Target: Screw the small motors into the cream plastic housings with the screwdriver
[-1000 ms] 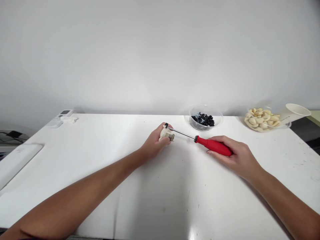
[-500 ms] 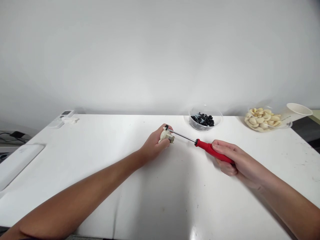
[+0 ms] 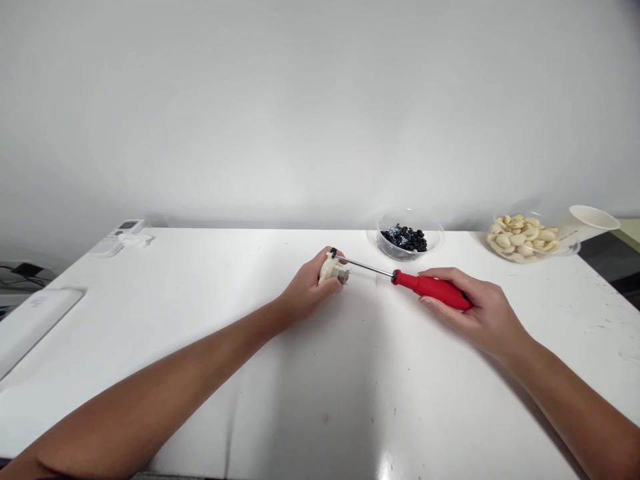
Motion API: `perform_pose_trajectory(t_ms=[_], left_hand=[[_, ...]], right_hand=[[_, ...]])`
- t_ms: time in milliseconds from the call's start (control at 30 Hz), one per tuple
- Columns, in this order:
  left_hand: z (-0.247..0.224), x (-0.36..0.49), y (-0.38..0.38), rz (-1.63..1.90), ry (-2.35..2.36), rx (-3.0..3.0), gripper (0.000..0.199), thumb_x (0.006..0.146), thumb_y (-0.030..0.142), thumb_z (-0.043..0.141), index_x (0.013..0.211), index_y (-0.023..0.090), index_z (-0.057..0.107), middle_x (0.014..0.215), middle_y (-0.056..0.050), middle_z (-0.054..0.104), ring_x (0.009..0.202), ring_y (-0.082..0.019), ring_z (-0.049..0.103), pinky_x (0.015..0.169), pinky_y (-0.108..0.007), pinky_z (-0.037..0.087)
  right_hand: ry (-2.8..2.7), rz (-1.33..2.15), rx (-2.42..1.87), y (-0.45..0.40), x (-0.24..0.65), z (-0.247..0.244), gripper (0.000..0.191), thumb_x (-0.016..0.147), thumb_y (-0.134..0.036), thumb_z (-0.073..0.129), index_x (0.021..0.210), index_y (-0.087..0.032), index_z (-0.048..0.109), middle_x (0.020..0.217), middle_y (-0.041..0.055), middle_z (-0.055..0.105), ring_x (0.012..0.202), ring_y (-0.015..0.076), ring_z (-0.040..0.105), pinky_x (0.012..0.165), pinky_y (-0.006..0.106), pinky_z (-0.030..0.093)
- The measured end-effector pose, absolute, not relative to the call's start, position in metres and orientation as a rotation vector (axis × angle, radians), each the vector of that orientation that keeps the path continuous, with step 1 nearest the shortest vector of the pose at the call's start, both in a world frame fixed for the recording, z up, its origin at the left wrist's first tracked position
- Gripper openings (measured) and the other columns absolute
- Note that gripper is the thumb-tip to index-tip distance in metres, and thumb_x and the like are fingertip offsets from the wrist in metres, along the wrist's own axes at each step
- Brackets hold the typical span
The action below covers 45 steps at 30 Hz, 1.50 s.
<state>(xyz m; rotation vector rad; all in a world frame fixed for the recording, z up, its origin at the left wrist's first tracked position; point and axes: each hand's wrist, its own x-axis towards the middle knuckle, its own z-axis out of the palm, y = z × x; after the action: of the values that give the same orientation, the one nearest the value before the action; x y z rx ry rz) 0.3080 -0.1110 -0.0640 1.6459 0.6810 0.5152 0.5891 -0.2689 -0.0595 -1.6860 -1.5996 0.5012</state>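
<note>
Near the middle of the white table (image 3: 200, 280), my left hand (image 3: 313, 287) is closed round a small cream plastic part with a metal motor-like cylinder (image 3: 330, 269). A small black piece (image 3: 333, 253) sits at the top of this part. My right hand (image 3: 467, 303) grips the red handle of a screwdriver (image 3: 435, 290), thumb and fingers along its two sides. The metal shaft points left, and its tip meets the black piece. My fingers hide the back of the cream part.
A clear bowl of black pieces (image 3: 406, 239) stands at the back. Right of it are a bowl of cream-coloured pieces (image 3: 523, 239) and a tilted paper cup (image 3: 587, 223). A remote (image 3: 113, 241) and a white box (image 3: 37, 327) lie at the left.
My right hand has turned about the screwdriver handle, its thumb now below, and the handle has risen slightly. My left hand holds the cream part in nearly the same spot.
</note>
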Motion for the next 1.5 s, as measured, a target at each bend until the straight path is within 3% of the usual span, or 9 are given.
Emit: perform_pose_trajectory(t_ms=[233,433,567,700,800,967,1167,1333,1500], left_hand=[[-0.061,0.305,-0.116,0.542,0.718,1.731,0.026,0.079,0.017,0.051,0.104,0.022,0.052,0.081,0.003,0.054,0.068,-0.013,0.042,0.062,-0.026,0.035],[-0.061,0.304,-0.115,0.535,0.735,1.821,0.028,0.08,0.015,0.051,0.107,0.023,0.051,0.079,0.004,0.053,0.067,-0.013,0.042,0.063,-0.026,0.034],[-0.067,0.306,-0.112,0.544,0.765,1.764,0.029,0.082,0.018,0.052,0.11,0.024,0.051,0.08,0.004,0.053,0.067,-0.013,0.043,0.062,-0.026,0.034],[-0.068,0.307,-0.113,0.537,0.783,1.785,0.03,0.083,0.018,0.053,0.113,0.024,0.052,0.08,0.004,0.056,0.066,-0.014,0.045,0.061,-0.027,0.034],[-0.066,0.305,-0.115,0.529,0.814,1.869,0.036,0.084,0.018,0.054,0.119,0.025,0.051,0.078,0.005,0.057,0.066,-0.014,0.045,0.062,-0.027,0.035],[-0.062,0.303,-0.118,0.506,0.766,1.943,0.035,0.082,0.015,0.051,0.115,0.025,0.052,0.08,0.004,0.061,0.066,-0.015,0.046,0.065,-0.027,0.037],[-0.061,0.303,-0.119,0.515,0.744,1.988,0.037,0.081,0.015,0.051,0.116,0.026,0.051,0.08,0.005,0.06,0.067,-0.015,0.047,0.066,-0.027,0.038],[-0.065,0.304,-0.116,0.547,0.779,1.872,0.035,0.081,0.016,0.052,0.115,0.025,0.051,0.079,0.004,0.058,0.067,-0.015,0.046,0.063,-0.027,0.036],[-0.068,0.306,-0.113,0.562,0.758,1.768,0.03,0.081,0.019,0.054,0.111,0.024,0.053,0.081,0.004,0.058,0.069,-0.014,0.047,0.063,-0.026,0.036]], right_hand=[[-1.073,1.243,-1.621,-0.269,0.579,-0.054,0.034,0.095,-0.057,0.072,0.095,-0.024,0.068,0.063,-0.0045,0.046,0.054,0.0109,0.032,0.052,0.027,0.023],[-0.775,1.732,-1.36,-0.263,0.587,-0.059,0.044,0.101,-0.062,0.059,0.092,-0.019,0.065,0.058,-0.0081,0.031,0.053,0.0088,0.016,0.049,0.027,0.012],[-0.999,1.553,-1.428,-0.262,0.583,-0.06,0.037,0.093,-0.058,0.073,0.105,-0.025,0.062,0.065,-0.007,0.043,0.053,0.0088,0.026,0.05,0.025,0.02],[-1.451,0.745,-1.629,-0.266,0.577,-0.059,0.034,0.091,-0.05,0.078,0.116,-0.028,0.069,0.096,0.0038,0.071,0.075,0.0185,0.06,0.064,0.032,0.047],[-1.653,0.389,-1.593,-0.271,0.577,-0.061,0.028,0.096,-0.044,0.071,0.12,-0.03,0.074,0.092,0.0046,0.073,0.071,0.0193,0.062,0.063,0.034,0.047],[-1.33,0.82,-1.667,-0.27,0.581,-0.058,0.031,0.089,-0.053,0.079,0.107,-0.027,0.074,0.081,0.003,0.069,0.059,0.0154,0.052,0.051,0.029,0.038],[-0.789,1.734,-1.411,-0.261,0.59,-0.054,0.038,0.095,-0.056,0.072,0.085,-0.021,0.06,0.053,-0.01,0.029,0.05,0.0072,0.012,0.046,0.025,0.008],[-0.9,1.674,-1.394,-0.262,0.582,-0.056,0.034,0.091,-0.052,0.078,0.099,-0.023,0.062,0.062,-0.0082,0.042,0.051,0.0065,0.018,0.047,0.024,0.014],[-1.411,0.781,-1.626,-0.267,0.578,-0.059,0.034,0.091,-0.047,0.079,0.119,-0.03,0.072,0.095,0.0037,0.07,0.072,0.0175,0.059,0.06,0.031,0.045]])
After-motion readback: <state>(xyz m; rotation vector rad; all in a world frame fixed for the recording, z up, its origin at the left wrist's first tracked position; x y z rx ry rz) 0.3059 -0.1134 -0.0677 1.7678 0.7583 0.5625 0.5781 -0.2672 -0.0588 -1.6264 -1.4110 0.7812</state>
